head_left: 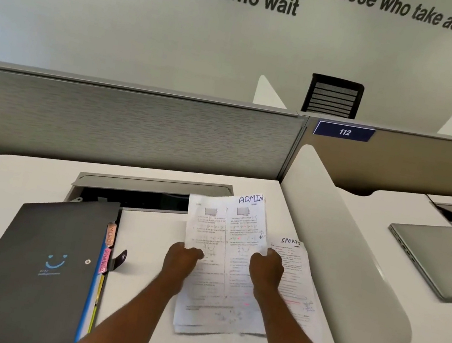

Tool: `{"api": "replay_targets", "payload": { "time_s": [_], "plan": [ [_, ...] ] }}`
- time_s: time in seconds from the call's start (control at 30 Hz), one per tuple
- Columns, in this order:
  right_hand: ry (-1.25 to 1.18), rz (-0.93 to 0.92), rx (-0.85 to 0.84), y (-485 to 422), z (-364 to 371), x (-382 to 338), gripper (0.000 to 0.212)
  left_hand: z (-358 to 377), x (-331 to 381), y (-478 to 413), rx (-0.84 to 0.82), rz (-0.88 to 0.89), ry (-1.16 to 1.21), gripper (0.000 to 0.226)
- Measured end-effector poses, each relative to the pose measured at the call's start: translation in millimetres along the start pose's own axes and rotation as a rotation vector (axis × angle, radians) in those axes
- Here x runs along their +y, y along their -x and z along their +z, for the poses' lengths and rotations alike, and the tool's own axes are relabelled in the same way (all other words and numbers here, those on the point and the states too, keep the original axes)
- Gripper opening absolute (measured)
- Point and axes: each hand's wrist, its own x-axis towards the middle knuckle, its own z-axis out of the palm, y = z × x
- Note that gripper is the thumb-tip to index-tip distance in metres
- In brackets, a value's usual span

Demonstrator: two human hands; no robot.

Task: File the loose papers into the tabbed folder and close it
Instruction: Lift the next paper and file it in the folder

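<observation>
Plastic, paper, cloth and a smooth white desk (5, 194)
The folder (33, 259) is showing a matt dark-grey plastic cover, the sheet (223, 231) is looking thin and creased, the partition (136, 126) is wearing rough grey cloth, and the laptop (444, 255) is gleaming like dull metal.

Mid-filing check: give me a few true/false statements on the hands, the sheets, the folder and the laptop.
1. The left hand and right hand both hold the ADMIN sheet. True.
2. The folder lies open. False: its cover is down, with tabs showing at its right edge.
3. A SPORTS sheet lies on the desk, partly under the ADMIN sheet. True.
4. The laptop is open. False: it is shut.
</observation>
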Motion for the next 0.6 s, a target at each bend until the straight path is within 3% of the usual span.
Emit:
{"api": "replay_targets", "payload": {
  "time_s": [0.1, 0.2, 0.37, 0.6],
  "plan": [
    [-0.164, -0.057, -0.043, 1, 5, -5, 0.015, -12, 12, 1, 0.021, 0.064, 0.018, 0.018],
    [-0.306, -0.103, -0.153, 5, 7, -13, 0.011, -26, 19, 1, 0.078, 0.128, -0.006, 0.017],
    [-0.291, -0.082, -0.537, 6, 13, -14, 0.03, -53, 21, 3, 0.136, 0.124, 0.045, 0.014],
    [-0.195, -0.067, -0.758, 16, 22, -5, 0.033, -86, 16, 7, 0.164, 0.091, 0.094, 0.013]
  ]
}}
